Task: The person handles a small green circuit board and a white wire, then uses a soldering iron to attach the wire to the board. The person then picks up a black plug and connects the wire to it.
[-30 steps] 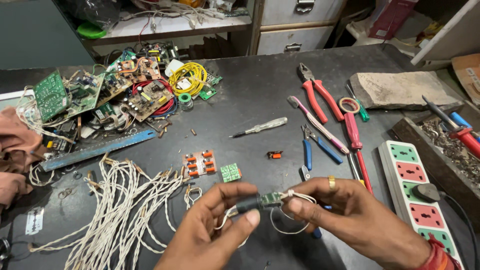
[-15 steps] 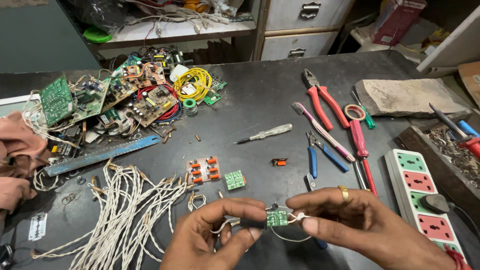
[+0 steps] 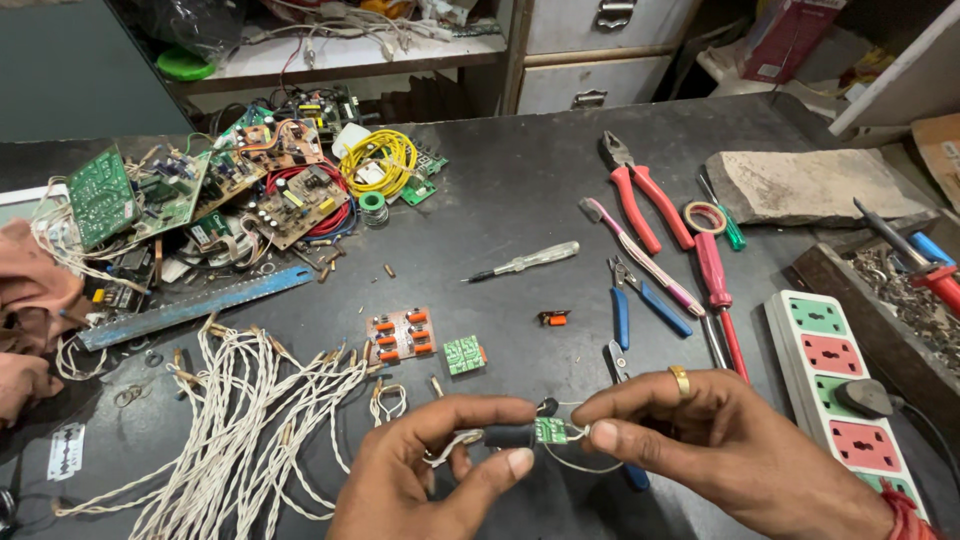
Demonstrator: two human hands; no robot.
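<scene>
Low in the head view, my left hand point(image 3: 440, 470) and my right hand point(image 3: 720, 450) meet over the dark workbench point(image 3: 500, 210). Between their fingertips they pinch a tiny green circuit board point(image 3: 550, 430) with thin white wires point(image 3: 580, 462) looping off it. My left fingers also grip a short black sleeve point(image 3: 508, 436) beside the board. A gold ring sits on my right hand. Just beyond lie a second small green board point(image 3: 464, 354) and a small board with orange parts point(image 3: 401, 334).
A bundle of white twisted wires point(image 3: 240, 420) lies at left, a blue ruler point(image 3: 190, 308) and a heap of circuit boards point(image 3: 210, 190) behind it. Pliers point(image 3: 640, 195), cutters point(image 3: 640, 300), screwdrivers point(image 3: 525, 262) and a power strip point(image 3: 845, 380) fill the right side.
Both hands have drifted slightly down and right with the small green board still pinched between them; the view has shifted a little.
</scene>
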